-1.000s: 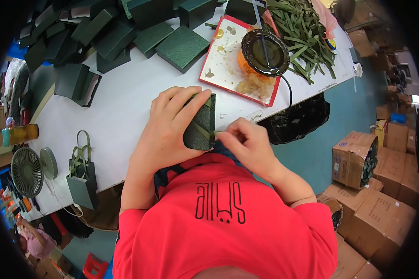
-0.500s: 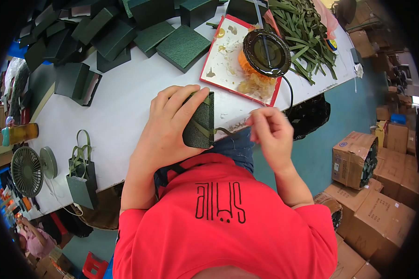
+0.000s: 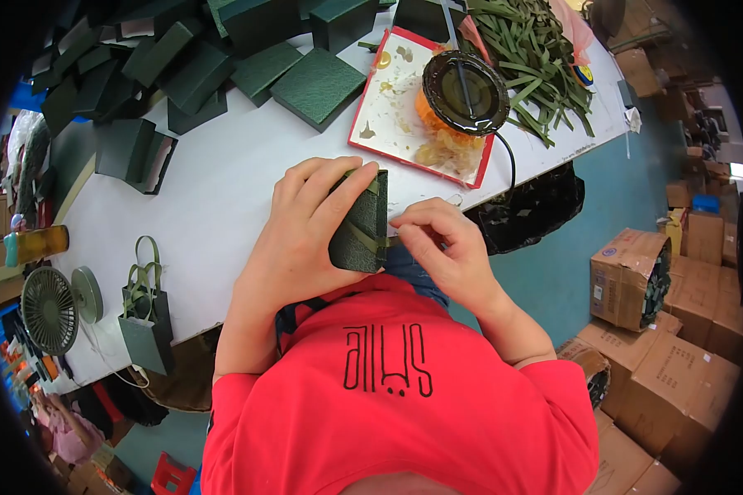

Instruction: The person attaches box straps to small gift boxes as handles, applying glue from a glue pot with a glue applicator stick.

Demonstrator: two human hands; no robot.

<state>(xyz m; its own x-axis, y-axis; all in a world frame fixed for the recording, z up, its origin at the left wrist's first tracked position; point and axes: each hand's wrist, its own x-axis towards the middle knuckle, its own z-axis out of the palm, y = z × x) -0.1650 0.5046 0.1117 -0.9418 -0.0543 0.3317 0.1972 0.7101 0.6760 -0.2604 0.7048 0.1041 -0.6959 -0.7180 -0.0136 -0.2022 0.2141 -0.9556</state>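
My left hand [image 3: 301, 223] is wrapped round a small dark green textured box [image 3: 355, 252], its fingers over the top and far side. A flat green ribbon [image 3: 362, 234] runs slantwise across the box face to its right edge. Beside that edge is my right hand [image 3: 446, 243], thumb and forefinger brought together near the ribbon's end. Whatever lies between those fingertips is too small to make out. Past the box sits a round black pot of glue [image 3: 466, 92] with a stick across it, on a red-edged white tray [image 3: 380, 124] spotted with dried glue.
Several green boxes [image 3: 318, 87] are heaped at the back left. A pile of cut green ribbons [image 3: 545, 70] lies at the back right. On the left stand a small green bag [image 3: 147, 334] with ribbon handles and a fan [image 3: 49, 305]. Cartons [image 3: 627, 280] fill the right floor.
My right hand has moved left to the box's right edge. The ribbon tail that stuck out there no longer shows. My left hand still holds the box, turned slightly.
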